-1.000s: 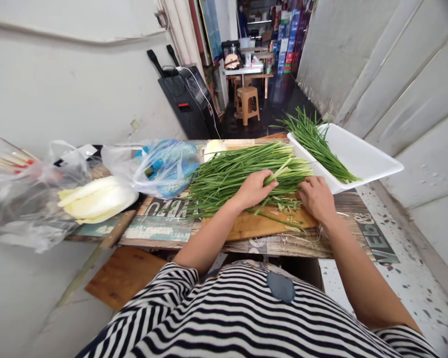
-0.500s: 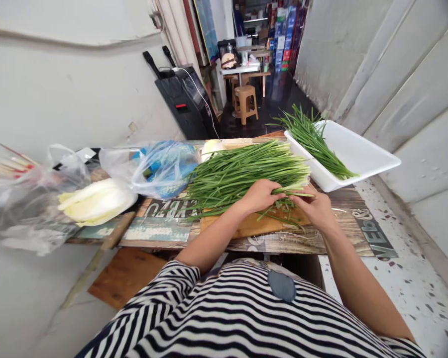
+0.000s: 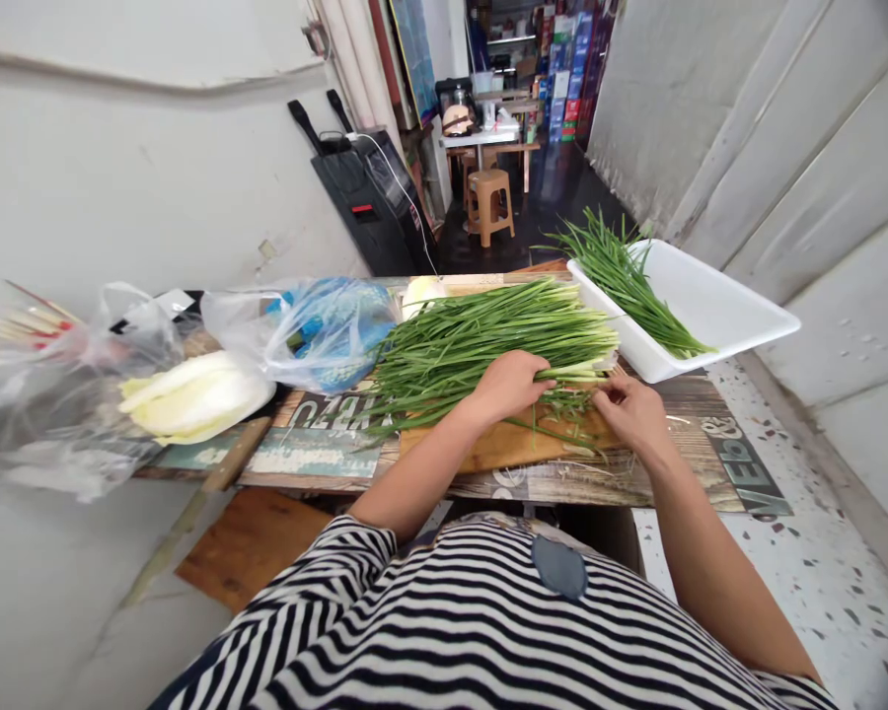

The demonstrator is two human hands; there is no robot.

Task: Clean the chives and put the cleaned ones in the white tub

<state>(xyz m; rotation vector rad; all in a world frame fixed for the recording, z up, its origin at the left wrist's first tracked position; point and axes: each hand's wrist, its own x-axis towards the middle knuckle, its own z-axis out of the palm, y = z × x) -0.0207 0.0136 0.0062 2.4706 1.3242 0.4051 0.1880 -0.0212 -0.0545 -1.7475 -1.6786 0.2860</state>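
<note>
A large heap of green garlic chives (image 3: 459, 340) lies on a wooden cutting board (image 3: 495, 449), its pale stem ends pointing right. My left hand (image 3: 513, 383) rests at the near side of the heap, thumb and fingers closed on some chives near their pale ends. To the right of those ends is my right hand (image 3: 632, 412). Its thumb and fingertips are pinched together, and whatever is between them is too small to make out. Loose trimmings and short green bits lie on the board between and below my hands.
A white plastic tub (image 3: 740, 306) at the right holds a bunch of chives (image 3: 629, 281) hanging over its rim. On the left are a halved napa cabbage (image 3: 196, 394), a bag with blue wrapping (image 3: 340, 330) and clear plastic bags (image 3: 51, 424). A brown stool (image 3: 488, 207) stands beyond the table.
My right hand has drawn slightly right and down, away from the stem ends it was touching beside my left hand. My left hand stays closed on the chives.
</note>
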